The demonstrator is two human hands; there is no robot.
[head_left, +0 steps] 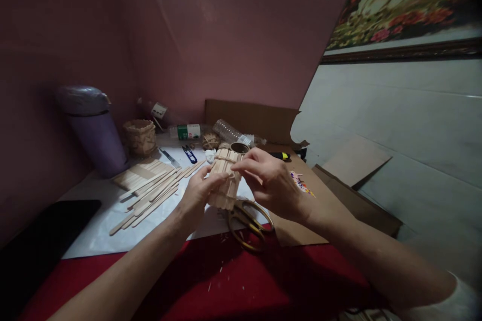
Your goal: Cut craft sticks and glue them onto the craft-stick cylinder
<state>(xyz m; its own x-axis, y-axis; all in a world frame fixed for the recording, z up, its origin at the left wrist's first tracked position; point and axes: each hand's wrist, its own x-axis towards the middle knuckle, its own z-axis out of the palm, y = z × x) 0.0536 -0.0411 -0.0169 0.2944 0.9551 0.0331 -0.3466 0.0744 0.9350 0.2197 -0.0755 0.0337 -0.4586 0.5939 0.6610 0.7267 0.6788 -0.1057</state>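
Observation:
A small holder made of upright craft sticks (223,186) is tilted in front of me, bound with twine (225,158) near its top and again lower down. My left hand (196,191) grips its left side, the thumb lying across the front. At the upper right, my right hand (269,180) is closed in a pinch against the sticks, close to the upper twine; what lies between its fingertips is too small to make out. Just below the holder are the brass-coloured handles of a pair of scissors (246,225), whose blades are hidden.
Loose craft sticks (154,198) lie on white paper at left, near a cutter knife (170,158) and thread snips (189,154). Behind stand a purple tumbler (96,135), a woven basket (139,138), plastic bottles (229,133) and a twine ball (211,141). Cardboard (297,220) lies right.

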